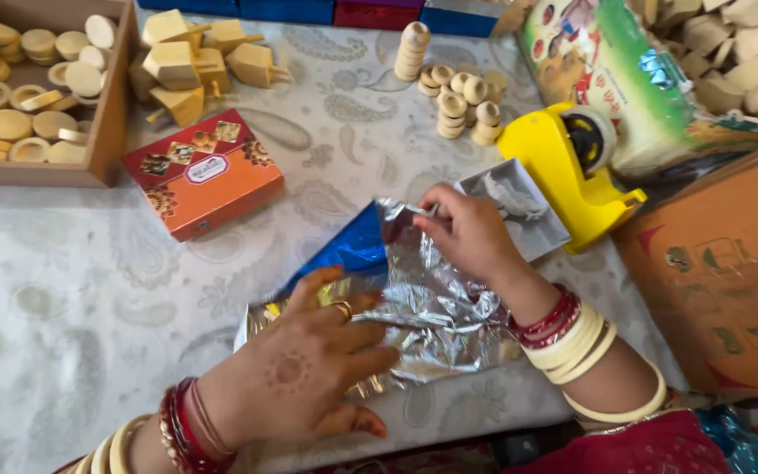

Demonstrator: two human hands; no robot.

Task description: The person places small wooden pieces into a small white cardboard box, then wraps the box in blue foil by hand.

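Crinkled silver foil (436,320) under hands

free: bare tablecloth (72,290) left of foil sheet (436,307) | blocked: orange box (203,171) up-left, yellow tape dispenser (572,167) right, wooden rings (462,101) beyond
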